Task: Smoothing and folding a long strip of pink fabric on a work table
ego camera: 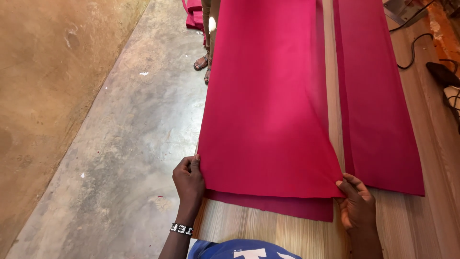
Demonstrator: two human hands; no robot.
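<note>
A long sheet of crimson fabric [268, 105] lies lengthwise on a light wooden table [412, 225], its near end folded over a lower layer [287, 207] that sticks out underneath. My left hand [189, 180] pinches the near left corner of the top layer at the table's left edge. My right hand [355, 204] grips the near right corner. A second crimson strip [378, 110] lies flat to the right, apart from the first by a narrow gap of bare wood.
Another person's sandalled feet [203, 64] stand at the table's far left, beside more red cloth on the floor [194, 14]. Black cables [412, 45] and a dark object [443, 74] lie along the table's right side. Concrete floor [120, 144] runs on the left.
</note>
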